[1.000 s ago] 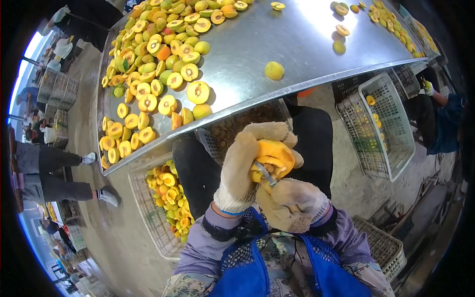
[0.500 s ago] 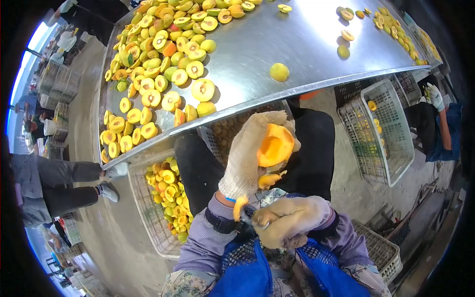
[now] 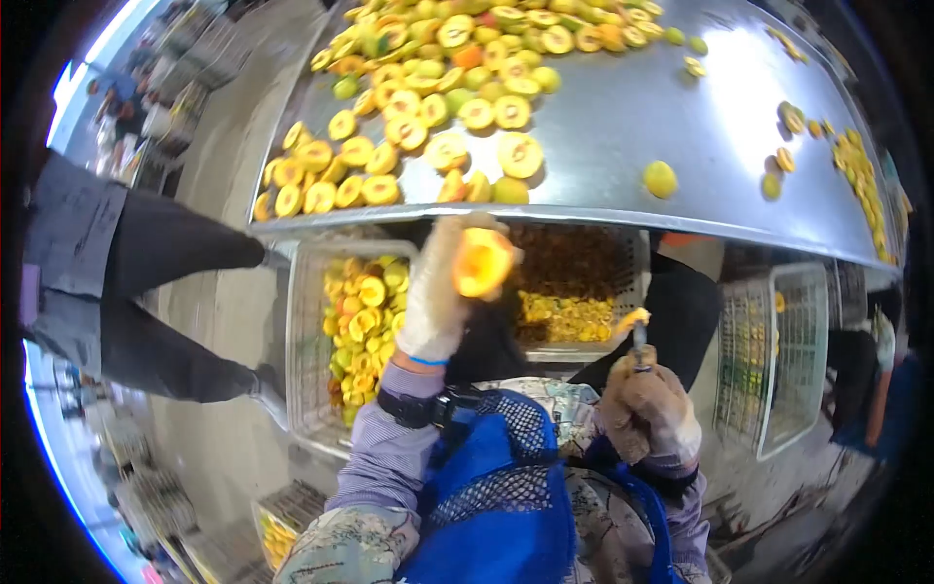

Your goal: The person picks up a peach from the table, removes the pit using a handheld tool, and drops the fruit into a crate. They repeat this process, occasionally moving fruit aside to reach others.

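My left hand (image 3: 435, 292), in a pale work glove, is closed around a peach half (image 3: 484, 263) just below the table's front edge. The half's cut face is up, with a hollow in its middle. My right hand (image 3: 647, 409), in a soiled glove, grips a small metal hand tool (image 3: 640, 338) pointing away from me; its exact shape is blurred. An orange scrap of flesh (image 3: 632, 319) is at the tool's tip. Beneath and between my hands stands a crate (image 3: 555, 354) holding brown pits and yellow scraps.
Many cut peaches (image 3: 448, 151) lie on the metal table (image 3: 593, 127). A crate of peach halves (image 3: 304, 341) stands left, beside a standing person (image 3: 146, 282). Another crate (image 3: 769, 360) is at right, near another person's arm (image 3: 880, 389).
My hands have moved apart: the left with the peach half toward the crate of halves, the right with the tool out over the pit crate. The view has turned and shifted.
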The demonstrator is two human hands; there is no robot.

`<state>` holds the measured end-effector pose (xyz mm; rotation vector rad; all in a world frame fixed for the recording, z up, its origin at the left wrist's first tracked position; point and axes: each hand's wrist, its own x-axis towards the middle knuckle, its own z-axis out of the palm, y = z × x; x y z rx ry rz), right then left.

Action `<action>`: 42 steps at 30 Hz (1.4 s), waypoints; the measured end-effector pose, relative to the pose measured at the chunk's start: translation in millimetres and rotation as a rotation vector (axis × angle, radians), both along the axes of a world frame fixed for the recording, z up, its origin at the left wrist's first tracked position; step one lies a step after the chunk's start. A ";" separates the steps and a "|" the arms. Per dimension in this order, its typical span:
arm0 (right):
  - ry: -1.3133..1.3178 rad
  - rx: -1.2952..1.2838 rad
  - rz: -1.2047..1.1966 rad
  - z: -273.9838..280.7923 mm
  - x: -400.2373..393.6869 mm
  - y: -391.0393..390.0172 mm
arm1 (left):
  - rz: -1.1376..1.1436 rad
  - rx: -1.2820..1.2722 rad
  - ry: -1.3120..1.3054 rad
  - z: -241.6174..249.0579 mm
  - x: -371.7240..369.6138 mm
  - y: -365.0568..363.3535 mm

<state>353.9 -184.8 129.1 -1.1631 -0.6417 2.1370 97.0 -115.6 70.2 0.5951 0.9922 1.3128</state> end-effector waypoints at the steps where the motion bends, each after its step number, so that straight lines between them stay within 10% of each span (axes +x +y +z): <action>1: -0.086 0.074 -0.041 2.4 -4.8 -0.8 | 0.125 0.006 0.105 -6.8 -19.9 -9.9; 3: -0.100 0.071 0.008 -6.0 -8.8 0.8 | 0.349 -0.017 0.228 -44.0 -75.5 -30.3; 4: -0.116 0.069 0.021 -9.2 -10.9 2.1 | 0.425 0.069 0.842 -106.0 -123.3 -52.9; 7: -0.110 0.031 0.104 -13.6 -18.8 8.4 | 0.705 -0.344 0.463 -117.6 -155.3 -88.4; 12: -0.359 0.174 0.079 -43.4 -24.5 3.3 | 0.434 -0.635 0.840 -147.9 -165.3 -118.2; 16: -0.218 -0.038 0.349 -16.1 -38.3 27.0 | 0.406 -0.277 1.526 -217.3 -177.5 -107.1; 18: -0.259 0.082 0.233 -23.7 -50.0 24.5 | -0.087 0.222 2.063 -303.5 -216.9 -117.4; 20: -0.268 0.102 0.180 -31.0 -49.5 23.6 | -0.839 0.267 1.999 -351.8 -234.6 -111.6; 24: -0.180 -0.003 0.123 -16.9 -40.8 38.1 | -0.254 0.181 1.552 -289.1 -216.9 -101.6; 26: -0.287 0.014 0.083 -30.7 -30.2 43.2 | 0.083 -0.451 0.788 -218.6 -192.2 -72.8; 28: -0.407 0.111 -0.030 -36.7 -22.9 51.8 | 0.044 -0.054 1.078 -162.8 -179.4 -53.1; 30: -0.564 -0.004 0.001 -33.9 -11.9 65.4 | 0.172 -0.291 0.671 -83.1 -135.8 -27.3; 38: -0.710 0.317 -0.242 -95.0 43.9 72.7 | -0.327 0.204 0.640 15.3 3.5 70.1; 42: -0.414 0.051 -0.321 -88.2 50.3 71.8 | -0.643 0.488 0.941 22.8 90.0 130.9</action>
